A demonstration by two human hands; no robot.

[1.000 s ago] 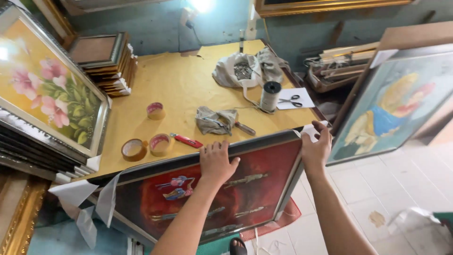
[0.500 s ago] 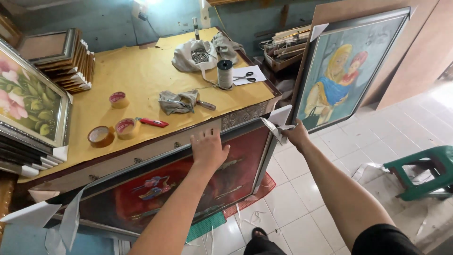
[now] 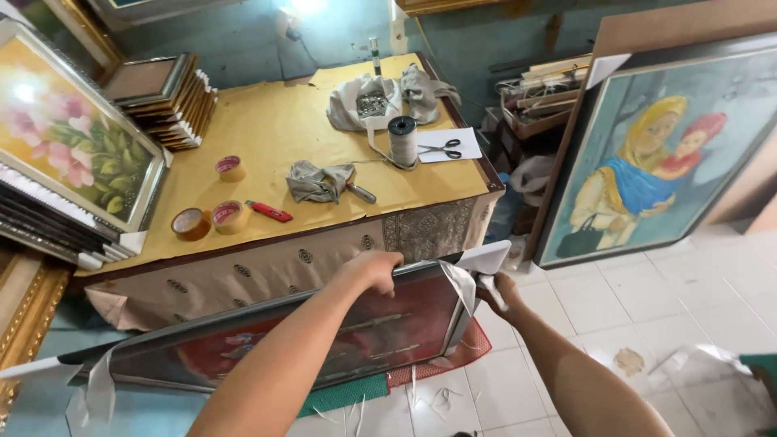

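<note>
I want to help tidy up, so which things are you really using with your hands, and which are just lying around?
In use:
- red framed picture, standing on the floor against the table
- left hand, gripping its top edge
- right hand, at its right corner by the white corner guard

Just lying about:
- tape rolls
- red cutter
- scissors
- grey rag
- string spool

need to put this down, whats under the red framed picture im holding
Under the red framed picture a green mat and a red mat show on the white tiled floor. The frame hides the rest of both mats.
</note>
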